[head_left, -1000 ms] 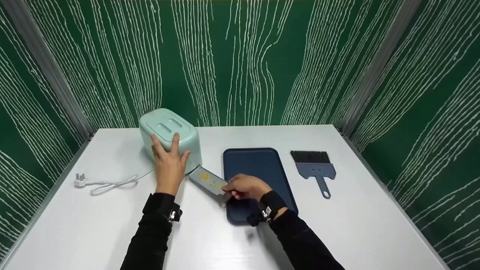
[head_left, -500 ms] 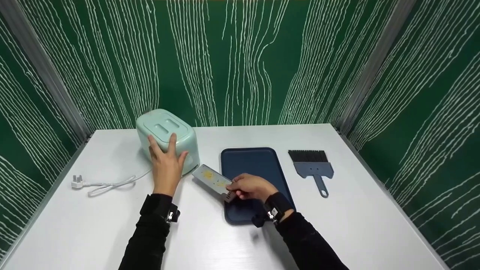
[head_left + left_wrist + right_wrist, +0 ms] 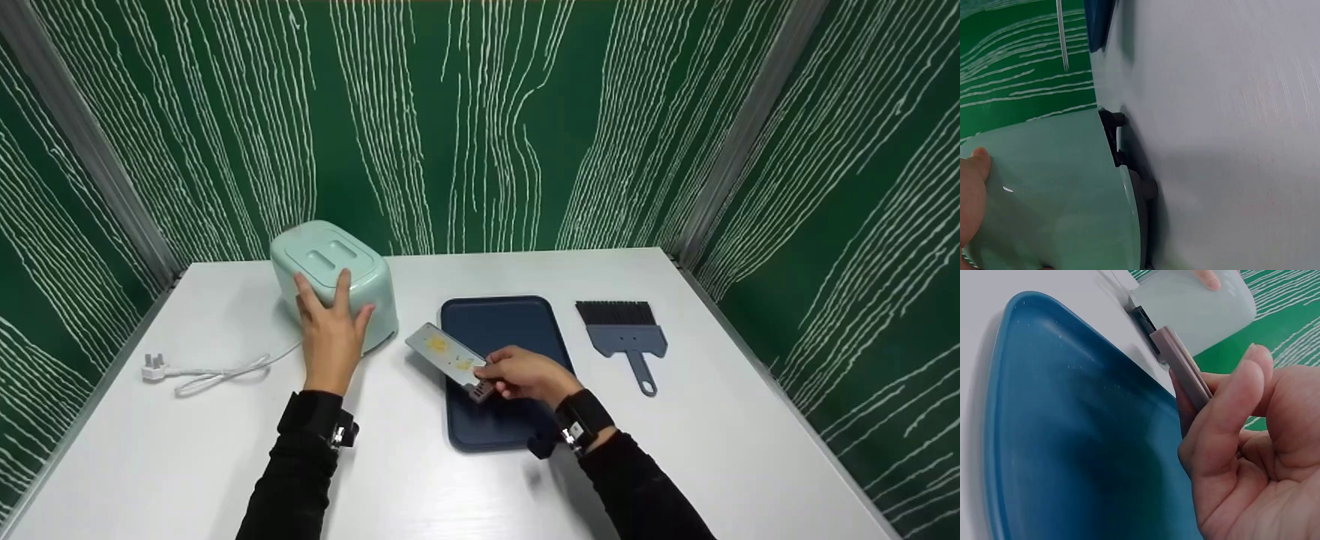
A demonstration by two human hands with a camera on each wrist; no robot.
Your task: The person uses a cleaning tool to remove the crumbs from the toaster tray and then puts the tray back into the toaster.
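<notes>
My left hand (image 3: 330,341) rests with spread fingers on the near end of a mint-green toaster (image 3: 379,300), across its top edge and side. In the left wrist view, a dark gap (image 3: 1111,138) shows low on the toaster's wall. My right hand (image 3: 529,373) pinches one end of a flat metal crumb tray (image 3: 446,352), thumb on top. Yellow crumbs (image 3: 438,344) lie on it. The crumb tray is out of the toaster, tilted, and overlaps the left edge of a dark blue tray (image 3: 502,322) in the head view.
Right of the blue tray lies a dustpan brush (image 3: 626,337) with black bristles and a grey-blue handle. A white cord (image 3: 225,371) with a plug (image 3: 154,367) lies left of the toaster. Green walls with white lines stand behind the white table (image 3: 405,472).
My right hand has pulled the crumb tray out of the toaster's base and carried it right, to over the blue tray's left edge. My left hand stays on the toaster.
</notes>
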